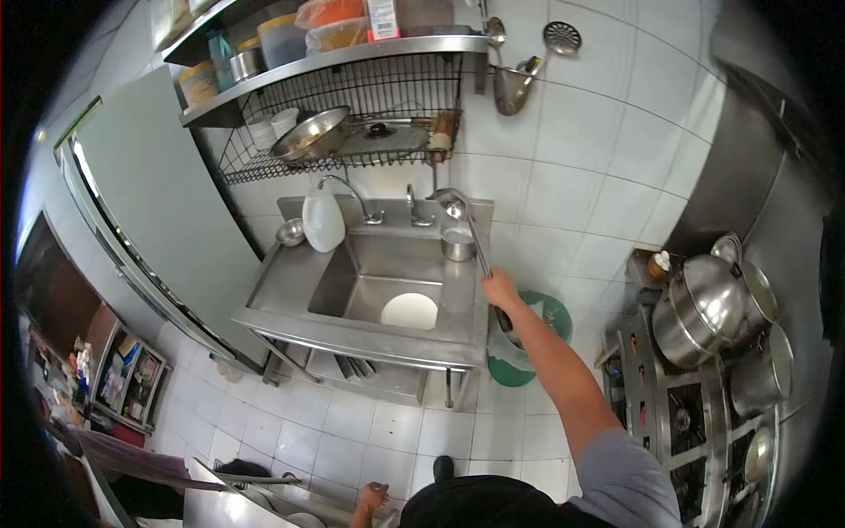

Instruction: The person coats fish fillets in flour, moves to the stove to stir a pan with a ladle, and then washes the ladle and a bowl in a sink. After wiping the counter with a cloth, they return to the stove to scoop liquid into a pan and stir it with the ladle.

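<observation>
My right hand (500, 289) is closed around the long handle of a metal ladle (478, 239). The ladle's bowl is raised at the right end of the sink, above a small steel pot (458, 244) on the sink's ledge. Low at the bottom of the view, my left hand (374, 498) hangs near a counter edge with its fingers curled in, and no object shows in it. In the steel sink (352, 295) lies a round white thing (409, 311), perhaps a plate. A white plastic jug (324, 221) and a small metal bowl (290, 232) stand at the sink's left.
Green tubs (550, 321) stand on the floor right of the sink. Large steel pots (700, 308) sit on the stove (651, 387) at the right. A wire rack (396, 84) with dishes hangs above the sink. A tall fridge-like cabinet (158, 194) stands left.
</observation>
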The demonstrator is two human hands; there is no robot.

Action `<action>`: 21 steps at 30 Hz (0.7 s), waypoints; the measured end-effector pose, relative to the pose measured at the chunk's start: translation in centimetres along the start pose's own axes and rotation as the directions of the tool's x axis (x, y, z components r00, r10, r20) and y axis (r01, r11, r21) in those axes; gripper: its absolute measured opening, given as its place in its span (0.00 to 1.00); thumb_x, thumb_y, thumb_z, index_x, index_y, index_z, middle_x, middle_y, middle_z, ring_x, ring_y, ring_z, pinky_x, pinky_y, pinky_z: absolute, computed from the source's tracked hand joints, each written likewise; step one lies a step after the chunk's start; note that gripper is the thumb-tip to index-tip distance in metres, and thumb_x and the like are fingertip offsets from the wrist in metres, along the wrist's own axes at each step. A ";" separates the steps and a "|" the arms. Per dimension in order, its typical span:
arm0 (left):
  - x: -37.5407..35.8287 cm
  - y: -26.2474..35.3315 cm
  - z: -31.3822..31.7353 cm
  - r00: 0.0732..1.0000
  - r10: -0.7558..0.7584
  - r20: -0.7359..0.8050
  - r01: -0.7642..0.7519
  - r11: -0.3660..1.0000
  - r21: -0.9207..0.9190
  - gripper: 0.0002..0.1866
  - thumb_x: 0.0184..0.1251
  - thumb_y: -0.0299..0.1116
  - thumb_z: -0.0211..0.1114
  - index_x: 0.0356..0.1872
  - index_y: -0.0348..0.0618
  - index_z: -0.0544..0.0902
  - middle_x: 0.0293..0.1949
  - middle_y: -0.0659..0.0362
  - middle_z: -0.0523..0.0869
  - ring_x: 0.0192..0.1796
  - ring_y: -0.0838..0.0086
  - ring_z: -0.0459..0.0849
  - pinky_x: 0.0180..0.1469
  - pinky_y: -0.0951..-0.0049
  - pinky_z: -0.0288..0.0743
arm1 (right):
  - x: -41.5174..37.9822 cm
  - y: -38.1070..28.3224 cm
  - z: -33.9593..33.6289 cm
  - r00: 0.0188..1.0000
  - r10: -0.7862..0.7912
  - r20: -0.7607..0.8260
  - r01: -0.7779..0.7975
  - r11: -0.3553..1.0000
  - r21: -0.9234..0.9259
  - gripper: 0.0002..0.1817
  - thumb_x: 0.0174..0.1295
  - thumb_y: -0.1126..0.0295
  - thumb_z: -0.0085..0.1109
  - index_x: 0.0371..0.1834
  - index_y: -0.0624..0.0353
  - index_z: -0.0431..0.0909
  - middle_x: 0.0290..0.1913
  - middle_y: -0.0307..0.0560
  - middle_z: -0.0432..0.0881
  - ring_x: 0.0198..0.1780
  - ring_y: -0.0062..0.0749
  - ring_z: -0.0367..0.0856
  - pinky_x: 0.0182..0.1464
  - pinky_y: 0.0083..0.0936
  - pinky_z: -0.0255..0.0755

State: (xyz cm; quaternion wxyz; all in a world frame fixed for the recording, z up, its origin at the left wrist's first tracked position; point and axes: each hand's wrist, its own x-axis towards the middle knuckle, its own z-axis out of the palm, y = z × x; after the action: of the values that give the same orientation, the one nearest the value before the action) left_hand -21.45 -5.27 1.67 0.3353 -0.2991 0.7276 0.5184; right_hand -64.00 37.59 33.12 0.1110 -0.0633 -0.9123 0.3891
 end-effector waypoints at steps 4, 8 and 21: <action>2.1 -5.7 -0.5 0.990 0.068 0.124 0.009 0.845 -0.534 0.18 0.68 0.40 0.63 0.47 0.34 0.81 0.26 0.53 0.82 0.22 0.63 0.80 0.21 0.62 0.77 | 5.3 -0.6 5.0 0.992 -0.096 -0.082 0.091 0.994 -0.063 0.17 0.62 0.64 0.56 0.40 0.72 0.76 0.37 0.72 0.81 0.44 0.67 0.80 0.44 0.50 0.73; 0.7 -10.5 1.7 0.833 0.522 0.180 -0.405 0.799 -0.445 0.19 0.68 0.41 0.64 0.49 0.35 0.81 0.26 0.53 0.81 0.21 0.62 0.79 0.21 0.61 0.76 | 5.2 2.6 7.9 0.982 -0.098 0.160 0.124 0.979 -0.159 0.15 0.65 0.65 0.54 0.44 0.67 0.78 0.34 0.60 0.83 0.35 0.53 0.83 0.37 0.42 0.75; -4.5 26.9 3.8 0.836 0.452 -0.312 -0.544 0.757 -0.361 0.20 0.73 0.44 0.60 0.50 0.33 0.78 0.37 0.53 0.86 0.36 0.70 0.86 0.35 0.71 0.80 | -1.2 2.0 4.8 0.259 -0.199 0.945 -0.937 -0.290 0.196 0.13 0.72 0.69 0.49 0.51 0.68 0.67 0.26 0.33 0.69 0.23 0.11 0.69 0.24 0.12 0.67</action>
State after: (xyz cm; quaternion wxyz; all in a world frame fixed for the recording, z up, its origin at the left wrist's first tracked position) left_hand -39.12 6.34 19.29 0.0320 -0.2126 0.6766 0.7043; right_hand -63.99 35.43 28.23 -0.4662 -0.1879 -0.1413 0.8529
